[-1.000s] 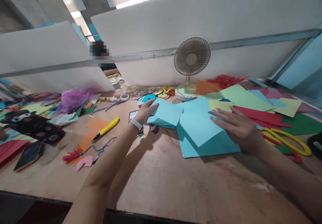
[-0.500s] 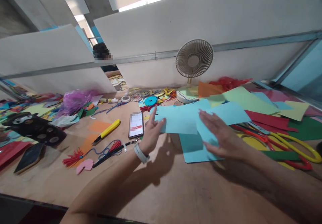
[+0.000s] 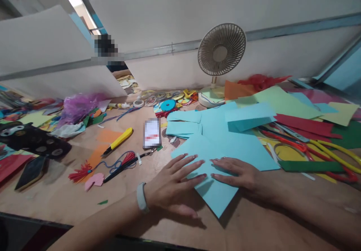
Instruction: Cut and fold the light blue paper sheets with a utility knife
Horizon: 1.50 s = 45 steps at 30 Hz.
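A light blue sheet of paper [image 3: 217, 200] lies turned cornerwise on the wooden table, one corner toward me. My left hand [image 3: 179, 181], with a grey band at the wrist, is open over its left edge, fingers spread. From the other side my right hand [image 3: 239, 174] lies flat on the same sheet, fingers stretched out. More light blue paper [image 3: 228, 130] lies just beyond, partly under the folded light blue piece [image 3: 251, 116]. Slit light blue strips [image 3: 184, 128] rest at its left.
Scissors with red [image 3: 316, 159] and yellow handles lie at the right among coloured papers. At the left are a yellow cutter [image 3: 120, 141], a phone [image 3: 151, 133], and a red tassel [image 3: 81, 172]. A fan [image 3: 222, 52] stands behind. A person [image 3: 105, 48] shows through the partition gap.
Both hands have moved toward the table's front edge. The near blue sheet now lies cornerwise beneath them. Slit strips and a folded blue piece show where the hands were. The view has tilted down slightly.
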Motion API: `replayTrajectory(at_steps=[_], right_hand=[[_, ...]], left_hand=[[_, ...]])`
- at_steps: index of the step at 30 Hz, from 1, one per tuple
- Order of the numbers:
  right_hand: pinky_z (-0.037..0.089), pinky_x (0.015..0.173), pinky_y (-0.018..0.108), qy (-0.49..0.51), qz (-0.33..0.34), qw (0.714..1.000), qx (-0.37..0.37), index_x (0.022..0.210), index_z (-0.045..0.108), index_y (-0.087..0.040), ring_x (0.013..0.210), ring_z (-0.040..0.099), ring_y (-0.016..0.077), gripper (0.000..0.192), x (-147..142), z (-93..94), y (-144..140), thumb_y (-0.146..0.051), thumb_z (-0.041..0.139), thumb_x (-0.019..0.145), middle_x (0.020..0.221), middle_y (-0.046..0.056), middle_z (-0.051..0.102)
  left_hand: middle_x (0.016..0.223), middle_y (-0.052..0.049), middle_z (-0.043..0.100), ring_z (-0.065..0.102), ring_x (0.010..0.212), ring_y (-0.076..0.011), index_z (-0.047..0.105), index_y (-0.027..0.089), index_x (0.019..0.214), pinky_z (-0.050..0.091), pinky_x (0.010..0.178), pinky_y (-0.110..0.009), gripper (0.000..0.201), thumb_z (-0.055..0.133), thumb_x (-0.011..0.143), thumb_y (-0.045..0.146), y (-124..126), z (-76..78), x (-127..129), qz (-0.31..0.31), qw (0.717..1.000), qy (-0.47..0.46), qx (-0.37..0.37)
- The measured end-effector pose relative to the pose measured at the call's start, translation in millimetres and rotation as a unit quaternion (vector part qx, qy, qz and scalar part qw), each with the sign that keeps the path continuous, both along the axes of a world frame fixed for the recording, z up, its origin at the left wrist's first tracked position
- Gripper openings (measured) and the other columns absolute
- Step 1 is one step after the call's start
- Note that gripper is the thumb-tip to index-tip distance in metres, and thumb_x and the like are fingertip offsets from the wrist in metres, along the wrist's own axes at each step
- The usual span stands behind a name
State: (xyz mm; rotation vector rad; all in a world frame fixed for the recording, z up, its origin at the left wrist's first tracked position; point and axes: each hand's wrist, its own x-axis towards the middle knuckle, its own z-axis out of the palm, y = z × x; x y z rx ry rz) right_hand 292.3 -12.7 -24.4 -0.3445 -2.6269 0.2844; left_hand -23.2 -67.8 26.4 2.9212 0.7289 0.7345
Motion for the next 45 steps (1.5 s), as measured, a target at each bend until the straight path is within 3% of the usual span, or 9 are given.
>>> replayTrajectory(at_steps=[3, 9, 13, 16, 21, 25, 28, 34, 45], right_hand=[[0.042, 0.111, 0.042, -0.004, 0.002, 0.998, -0.057, 0.146, 0.047, -0.035, 0.132, 0.052, 0.0203, 0.048, 10, -5.5, 2, -0.024, 0.040, 0.100, 0.147, 0.006, 0.053], [0.048, 0.107, 0.042, 0.043, -0.072, 0.986, -0.141, 0.121, 0.070, -0.030, 0.122, 0.062, 0.0209, 0.030, 20, 6.6, -7, -0.028, 0.050, 0.097, 0.130, 0.007, 0.068], [0.059, 0.086, 0.038, 0.088, -0.222, 0.955, -0.177, 0.076, 0.069, -0.024, 0.101, 0.069, 0.0225, 0.025, 12, 17.4, -14, -0.036, 0.057, 0.095, 0.107, 0.008, 0.073], [0.059, 0.080, 0.039, 0.092, -0.278, 0.940, -0.175, 0.065, 0.059, -0.024, 0.097, 0.068, 0.0241, 0.034, 6, 16.4, -13, -0.042, 0.057, 0.094, 0.098, 0.009, 0.070], [0.055, 0.090, 0.046, 0.104, -0.316, 0.943, -0.021, 0.104, 0.065, -0.023, 0.113, 0.063, 0.0285, 0.018, 3, 14.8, -14, -0.035, 0.056, 0.096, 0.114, 0.013, 0.069], [0.038, 0.113, 0.047, -0.001, -0.179, 0.978, 0.107, 0.142, 0.048, -0.013, 0.142, 0.039, 0.0280, 0.052, 0, 19.0, -25, -0.036, 0.056, 0.096, 0.142, 0.015, 0.057], [0.030, 0.119, 0.046, -0.086, -0.101, 0.987, 0.094, 0.148, 0.040, -0.006, 0.148, 0.027, 0.0272, 0.071, -1, 16.8, -31, -0.054, 0.050, 0.096, 0.151, 0.016, 0.047], [0.016, 0.122, 0.049, -0.127, -0.091, 0.986, 0.061, 0.154, 0.026, -0.002, 0.151, 0.016, 0.0295, 0.084, 2, 5.6, -31, -0.062, 0.042, 0.096, 0.157, 0.019, 0.035], [0.025, 0.119, 0.047, -0.097, -0.081, 0.992, 0.000, 0.156, 0.012, -0.002, 0.151, 0.018, 0.0293, 0.091, 3, -1.4, -34, -0.063, 0.041, 0.096, 0.155, 0.022, 0.037]], left_hand=[[0.144, -0.022, 0.052, 0.050, 0.134, -0.0349, 0.039, 0.015, 0.148, 0.035, 0.114, -0.050, 0.093, 0.064, 0.079, 0.072, 6, -9.9, 11, -0.019, 0.996, 0.043, -0.080], [0.116, -0.011, 0.071, 0.066, 0.104, -0.0251, 0.066, 0.018, 0.110, 0.051, 0.090, -0.037, 0.027, 0.047, 0.103, 0.036, 11, -14.9, 26, 0.024, 0.988, 0.005, -0.151], [0.087, -0.007, 0.069, 0.065, 0.081, -0.0184, 0.067, 0.018, 0.087, 0.051, 0.073, -0.028, 0.030, 0.049, 0.102, 0.036, 19, -13.7, 32, 0.091, 0.963, -0.065, -0.245], [0.076, -0.004, 0.060, 0.060, 0.069, -0.0161, 0.061, 0.019, 0.071, 0.046, 0.063, -0.027, 0.037, 0.051, 0.100, 0.041, 25, -15.5, 36, 0.172, 0.941, -0.079, -0.281], [0.073, -0.003, 0.054, 0.055, 0.063, -0.0163, 0.055, 0.020, 0.067, 0.040, 0.057, -0.029, 0.040, 0.048, 0.101, 0.040, 34, -17.2, 39, 0.204, 0.944, -0.024, -0.257], [0.072, -0.002, 0.052, 0.054, 0.061, -0.0156, 0.052, 0.020, 0.066, 0.039, 0.056, -0.028, 0.040, 0.046, 0.101, 0.040, 39, -16.8, 39, 0.196, 0.947, -0.009, -0.256], [0.072, -0.001, 0.051, 0.053, 0.061, -0.0144, 0.049, 0.020, 0.066, 0.038, 0.056, -0.027, 0.040, 0.045, 0.102, 0.036, 41, -15.9, 40, 0.202, 0.945, -0.002, -0.258], [0.071, -0.001, 0.050, 0.052, 0.061, -0.0142, 0.049, 0.019, 0.069, 0.035, 0.057, -0.026, 0.036, 0.043, 0.103, 0.030, 42, -15.8, 42, 0.215, 0.952, 0.050, -0.213], [0.068, 0.000, 0.049, 0.051, 0.059, -0.0123, 0.044, 0.019, 0.067, 0.034, 0.056, -0.024, 0.038, 0.044, 0.103, 0.032, 49, -14.8, 41, 0.219, 0.945, 0.054, -0.237]])
